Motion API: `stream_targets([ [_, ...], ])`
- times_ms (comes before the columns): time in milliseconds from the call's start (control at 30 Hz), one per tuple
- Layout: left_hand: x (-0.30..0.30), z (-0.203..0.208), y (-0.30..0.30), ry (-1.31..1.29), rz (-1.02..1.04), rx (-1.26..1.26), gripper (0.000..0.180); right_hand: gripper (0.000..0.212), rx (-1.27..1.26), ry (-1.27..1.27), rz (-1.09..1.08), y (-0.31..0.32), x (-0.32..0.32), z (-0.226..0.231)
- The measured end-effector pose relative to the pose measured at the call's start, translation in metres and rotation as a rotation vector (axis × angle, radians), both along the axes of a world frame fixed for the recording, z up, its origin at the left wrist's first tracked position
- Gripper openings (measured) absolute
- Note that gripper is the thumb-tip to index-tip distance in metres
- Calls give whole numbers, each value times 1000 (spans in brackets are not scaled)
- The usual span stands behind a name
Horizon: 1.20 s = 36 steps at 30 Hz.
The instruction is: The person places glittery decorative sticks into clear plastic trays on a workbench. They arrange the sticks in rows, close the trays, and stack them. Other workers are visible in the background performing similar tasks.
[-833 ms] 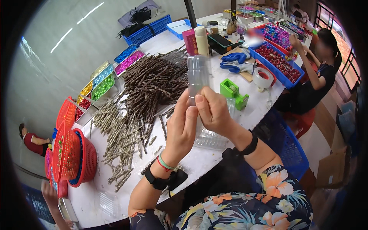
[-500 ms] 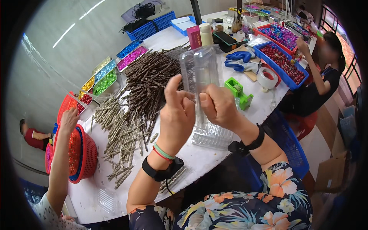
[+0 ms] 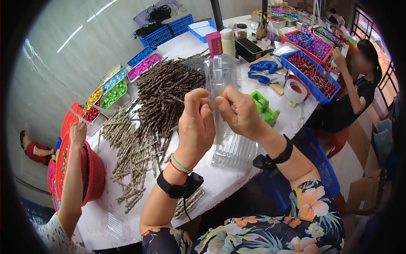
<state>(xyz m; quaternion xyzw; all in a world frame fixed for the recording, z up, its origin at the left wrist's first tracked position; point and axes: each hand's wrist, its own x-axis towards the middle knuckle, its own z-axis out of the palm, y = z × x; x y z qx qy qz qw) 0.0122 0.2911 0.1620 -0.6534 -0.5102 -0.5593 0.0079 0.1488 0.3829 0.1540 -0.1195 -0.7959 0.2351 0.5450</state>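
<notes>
Clear plastic blister tray (image 3: 218,74) stands raised between the person's hands, above the counter (image 3: 91,220), with no contents visible in it. By the look of things the work is at an early point: the tray is picked up, but handling it appears unfinished. The right hand (image 3: 240,113) is closed, thumb against bent forefinger, seemingly pinching the tray's edge. The left hand (image 3: 196,122) is half curled beside the opposite edge; whether it grips the plastic cannot be told. Just beyond, a ribbed clear tray (image 3: 234,154) lies on the counter. Farther off, silvery twisted sticks (image 3: 129,146) and brown twisted sticks (image 3: 163,86) remain in a loose heap, near a green tape dispenser (image 3: 263,106).
</notes>
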Motion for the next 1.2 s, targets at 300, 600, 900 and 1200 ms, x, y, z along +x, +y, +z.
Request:
stream_targets([
  [300,5,-3,2,126,139,51,19,18,-205,59,-93,-26,-3,18],
  [600,6,-5,3,220,160,141,9,14,-76,37,-90,-20,1,20],
  [900,-14,8,-2,389,351,34,19,13,-399,104,209,-13,13,14],
  [1200,-24,-8,-4,393,344,-52,22,14,-1043,402,310,34,97,-84],
])
